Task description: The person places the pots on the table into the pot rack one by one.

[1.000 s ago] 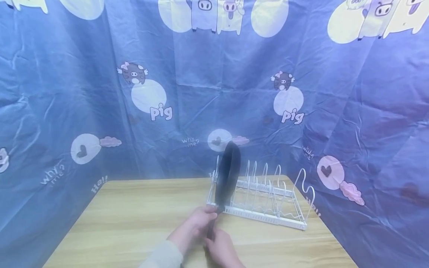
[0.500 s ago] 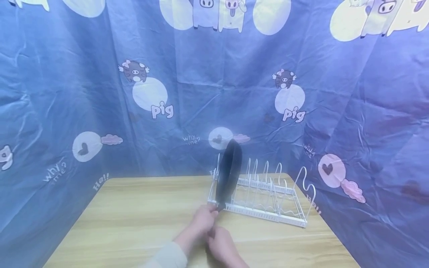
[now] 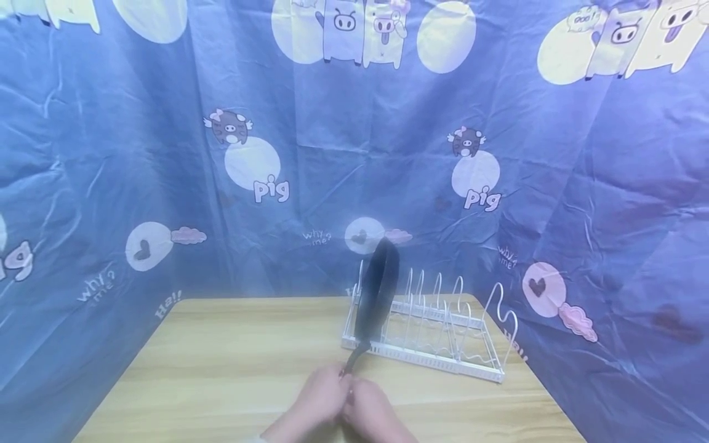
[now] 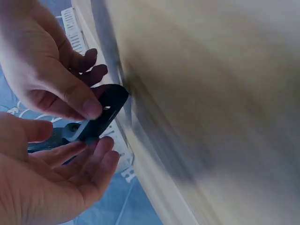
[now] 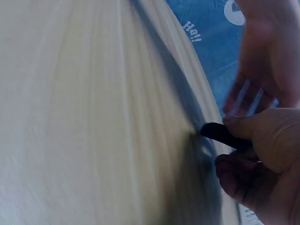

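A black frying pan (image 3: 378, 289) stands on edge in the left end of a white wire rack (image 3: 426, 360), its handle (image 3: 357, 355) reaching toward me. My right hand (image 3: 372, 406) pinches the handle's end between thumb and fingers, as the right wrist view shows. Beside it is my left hand (image 3: 324, 391); in the left wrist view its palm (image 4: 42, 183) faces up, with loosely extended fingers near the underside of the handle, which ends in a hanging hole (image 4: 107, 108). Whether those fingers touch the handle, I cannot tell.
The rack has several upright wire dividers to the right of the pan, and a taller curved wire (image 3: 506, 314) at its right end. Both stand on a wooden table (image 3: 232, 357). Blue patterned cloth (image 3: 321, 184) hangs behind and on both sides.
My left hand has come off the handle near the pan and moved back toward me, beside the right hand. The pan stays in the rack, and the right hand is still at the handle's end.
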A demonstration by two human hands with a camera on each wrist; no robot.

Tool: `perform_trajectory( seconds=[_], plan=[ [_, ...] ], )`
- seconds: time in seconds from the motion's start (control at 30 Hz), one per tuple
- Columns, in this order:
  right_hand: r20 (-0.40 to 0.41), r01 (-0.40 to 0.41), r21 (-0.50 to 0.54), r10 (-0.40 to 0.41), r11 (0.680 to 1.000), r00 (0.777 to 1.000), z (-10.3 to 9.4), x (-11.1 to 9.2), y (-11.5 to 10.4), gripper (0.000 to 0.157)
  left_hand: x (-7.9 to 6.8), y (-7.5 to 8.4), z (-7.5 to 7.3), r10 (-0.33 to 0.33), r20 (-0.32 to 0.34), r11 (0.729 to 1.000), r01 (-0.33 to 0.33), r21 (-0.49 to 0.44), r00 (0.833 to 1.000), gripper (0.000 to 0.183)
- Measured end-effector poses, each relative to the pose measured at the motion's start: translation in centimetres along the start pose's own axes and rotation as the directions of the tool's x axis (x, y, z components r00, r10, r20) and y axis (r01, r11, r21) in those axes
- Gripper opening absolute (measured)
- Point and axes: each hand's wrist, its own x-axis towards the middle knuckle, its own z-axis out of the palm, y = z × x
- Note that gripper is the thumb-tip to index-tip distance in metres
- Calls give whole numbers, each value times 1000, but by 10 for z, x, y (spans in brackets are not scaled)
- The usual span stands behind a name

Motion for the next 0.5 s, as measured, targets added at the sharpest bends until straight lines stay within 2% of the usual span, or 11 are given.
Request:
perform_trajectory(
  seconds=[0.13,0.3,0.4,0.5],
  plan=[
    [47,-9,-52,11,999,999,-13,-6,1,29,-22,-5,-13,42,5,993,-42,106,999,32],
    [70,-8,-132,18,991,997,-37,-13,-3,40,-44,-4,-30,154,-36,941,-135,309,987,28],
    [79,45,-163,-32,986,996,-52,-17,-7,42,-55,-3,-40,177,-67,921,-141,364,982,25],
    [53,105,-207,-96,973,994,-65,-20,-8,47,-65,-3,-51,178,-116,913,-120,390,977,32]
  ],
)
